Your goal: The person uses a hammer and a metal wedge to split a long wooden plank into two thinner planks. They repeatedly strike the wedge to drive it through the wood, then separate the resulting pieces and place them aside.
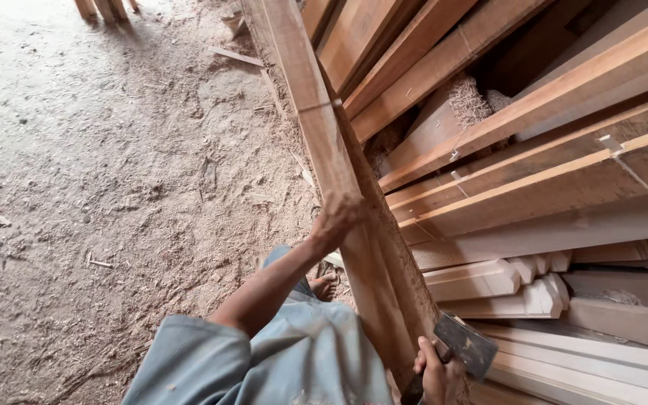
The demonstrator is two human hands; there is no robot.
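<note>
My left hand point(337, 217) has its fingers clenched on the edge of the long plank point(324, 142) slanting up before me, while my right hand point(438, 375) grips a dark-headed hatchet point(465, 345) beside its lower end, near stacked timber point(564, 150).

Soft daylight fills the scene, brightest on the sawdust floor point(114, 150) at upper left, where it looks pale and slightly washed out. The gaps between the stacked planks point(549, 150) at upper right fall into deep shadow. There is no hard glare. The long board point(339, 165) is fairly sharp; the near sleeve point(279, 360) is softer. Straight edges bend slightly toward the frame's borders.
</note>
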